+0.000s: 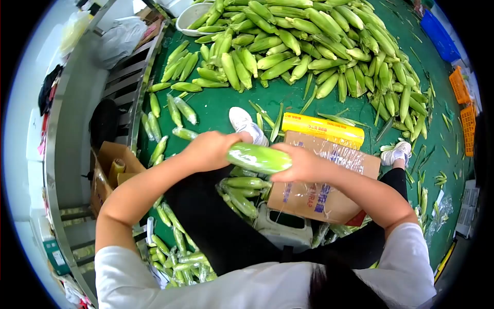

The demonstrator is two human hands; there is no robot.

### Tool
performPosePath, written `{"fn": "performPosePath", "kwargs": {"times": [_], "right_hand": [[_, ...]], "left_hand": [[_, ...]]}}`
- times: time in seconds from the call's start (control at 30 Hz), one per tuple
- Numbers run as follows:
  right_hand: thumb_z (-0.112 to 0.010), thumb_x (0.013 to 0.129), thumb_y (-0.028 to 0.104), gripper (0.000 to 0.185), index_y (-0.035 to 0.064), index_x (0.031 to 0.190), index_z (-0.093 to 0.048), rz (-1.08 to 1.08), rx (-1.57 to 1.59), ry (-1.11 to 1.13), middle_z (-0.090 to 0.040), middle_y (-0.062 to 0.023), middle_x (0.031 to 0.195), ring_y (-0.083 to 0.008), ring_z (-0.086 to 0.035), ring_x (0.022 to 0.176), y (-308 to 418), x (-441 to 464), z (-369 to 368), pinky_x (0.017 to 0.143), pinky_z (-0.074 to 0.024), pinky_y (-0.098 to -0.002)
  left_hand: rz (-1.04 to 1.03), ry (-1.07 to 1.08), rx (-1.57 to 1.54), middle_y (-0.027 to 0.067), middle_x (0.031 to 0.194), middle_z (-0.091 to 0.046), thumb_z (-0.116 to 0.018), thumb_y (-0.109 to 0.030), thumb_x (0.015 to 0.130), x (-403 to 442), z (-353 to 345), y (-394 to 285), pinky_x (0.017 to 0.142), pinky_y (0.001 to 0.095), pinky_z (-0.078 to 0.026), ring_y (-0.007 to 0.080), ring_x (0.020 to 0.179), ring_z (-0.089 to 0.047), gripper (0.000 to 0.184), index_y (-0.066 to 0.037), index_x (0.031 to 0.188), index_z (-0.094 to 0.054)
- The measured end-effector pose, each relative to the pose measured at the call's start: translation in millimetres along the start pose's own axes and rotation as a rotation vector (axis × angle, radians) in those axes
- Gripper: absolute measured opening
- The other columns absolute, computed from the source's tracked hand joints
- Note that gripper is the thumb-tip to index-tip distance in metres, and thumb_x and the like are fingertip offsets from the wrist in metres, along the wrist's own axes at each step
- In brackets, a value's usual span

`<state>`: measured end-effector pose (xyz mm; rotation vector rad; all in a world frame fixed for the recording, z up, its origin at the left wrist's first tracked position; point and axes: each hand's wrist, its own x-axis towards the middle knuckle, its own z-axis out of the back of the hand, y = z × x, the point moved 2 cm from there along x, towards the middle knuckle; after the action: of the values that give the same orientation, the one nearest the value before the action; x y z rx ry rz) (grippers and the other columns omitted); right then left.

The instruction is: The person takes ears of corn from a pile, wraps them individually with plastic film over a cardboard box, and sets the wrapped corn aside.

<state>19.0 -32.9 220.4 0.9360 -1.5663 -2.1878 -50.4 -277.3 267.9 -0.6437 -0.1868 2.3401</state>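
A green ear of corn (260, 158) in shiny clear film is held level between my two hands. My left hand (213, 150) has its fingers around the left end. At the right end, my right hand (298, 164) grips the corn. Below and right of it lies a cardboard box (296, 193) with film over its top. A yellow roll of film (323, 130) rests along the box's far edge. Wrapped ears (241, 194) lie just below the held corn, beside a grey plastic stool (282, 229).
A large heap of unwrapped corn (309, 38) covers the far green floor, with a white basket (191, 19) at its left. Wrapped ears (180, 265) lie at lower left. A metal rack (123, 77) and open carton (116, 159) stand left; orange crates (467, 129) stand right.
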Motion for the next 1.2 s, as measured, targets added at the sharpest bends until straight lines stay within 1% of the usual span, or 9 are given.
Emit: {"fn": "performPosePath", "kwargs": {"times": [0.13,0.4,0.53,0.63,0.77,0.83,0.97,1.07,1.2], "right_hand": [[-0.054,0.089,0.009,0.06,0.0241,0.146,-0.044,0.449,-0.939,-0.304,-0.06,-0.0114,0.096,-0.0277,-0.069,0.078,-55,100,34,0.057,-0.0575,-0.0417],[-0.081,0.077,0.053,0.104,0.0028,0.151,-0.028,-0.972,0.156,-1.261,-0.047,-0.0234,0.145,-0.0395,-0.052,0.128,-366,206,259,0.104,-0.0469,-0.0493],[-0.077,0.081,0.051,0.081,0.0039,0.137,-0.042,-0.837,0.392,-1.147,-0.059,-0.0181,0.124,-0.0333,-0.062,0.102,-422,229,268,0.087,-0.0531,-0.0433],[-0.07,0.084,0.045,0.045,0.0092,0.109,-0.058,-0.503,1.064,-0.841,-0.061,-0.0067,0.087,-0.0179,-0.053,0.062,-368,174,225,0.064,-0.0483,-0.0328],[-0.072,0.088,0.026,0.071,0.0086,0.151,-0.045,-0.241,0.629,-0.544,-0.059,-0.0059,0.136,-0.0159,-0.058,0.118,-212,35,138,0.1,-0.0451,-0.0323],[-0.07,0.092,0.026,0.065,0.007,0.149,-0.047,-0.077,0.871,-0.613,-0.06,-0.0064,0.136,-0.0171,-0.058,0.119,-173,-29,117,0.102,-0.0447,-0.0334],[-0.065,0.098,0.032,0.05,-0.0029,0.133,-0.061,-0.351,0.411,-1.525,-0.069,-0.0134,0.12,-0.0178,-0.065,0.107,-239,-179,70,0.092,-0.0502,-0.0312],[-0.073,0.087,0.044,0.051,-0.0036,0.106,-0.068,-1.104,-0.538,-1.39,-0.067,-0.0214,0.11,-0.0425,-0.06,0.11,-279,-192,-15,0.1,-0.0478,-0.0454],[-0.069,0.094,0.026,0.034,-0.0004,0.114,-0.063,-0.828,-0.117,-1.29,-0.067,-0.0115,0.11,-0.0245,-0.062,0.107,-281,-180,-32,0.095,-0.0485,-0.0368]], "left_hand": [[0.21,0.184,-0.387,0.0186,0.101,-0.071,-0.073,-0.018,0.071,0,-19,121,0.083,0.0389,-0.053,0.0304,0.091,-0.068,0.052,0.0,0.119,-0.064],[1.018,0.135,-0.507,0.0132,0.099,-0.067,-0.069,-0.003,0.074,-193,-171,271,0.08,0.0378,-0.052,0.025,0.09,-0.063,0.048,0.001,0.121,-0.062],[0.791,0.507,0.078,0.0172,0.107,-0.067,-0.067,0.0,0.078,-159,-163,282,0.085,0.0411,-0.052,0.03,0.1,-0.064,0.051,-0.003,0.129,-0.06],[0.382,0.144,0.329,0.0202,0.113,-0.066,-0.066,0.002,0.082,4,-91,236,0.088,0.0436,-0.053,0.0338,0.107,-0.064,0.054,-0.006,0.135,-0.059],[-0.336,-0.344,0.355,0.0114,0.137,-0.056,-0.084,-0.023,0.07,181,-34,42,0.113,0.0518,-0.034,0.0334,0.127,-0.053,0.089,-0.017,0.149,-0.044],[-0.546,-0.406,0.238,0.0109,0.127,-0.058,-0.084,-0.031,0.07,210,-62,-21,0.102,0.0475,-0.047,0.031,0.115,-0.061,0.091,-0.02,0.151,-0.043],[-0.548,-0.335,-0.213,0.0103,0.11,-0.056,-0.082,-0.035,0.073,216,-127,-85,0.068,0.0431,-0.06,0.0299,0.074,-0.068,0.086,-0.025,0.15,-0.043],[-0.46,-0.232,-0.052,0.0101,0.107,-0.056,-0.08,-0.028,0.076,208,-166,-115,0.071,0.0414,-0.057,0.0273,0.095,-0.066,0.081,-0.025,0.149,-0.044],[-0.451,-0.243,0.033,0.0094,0.109,-0.055,-0.076,-0.019,0.08,200,-203,-124,0.084,0.0424,-0.052,0.0275,0.115,-0.057,0.075,-0.024,0.148,-0.045]]}}
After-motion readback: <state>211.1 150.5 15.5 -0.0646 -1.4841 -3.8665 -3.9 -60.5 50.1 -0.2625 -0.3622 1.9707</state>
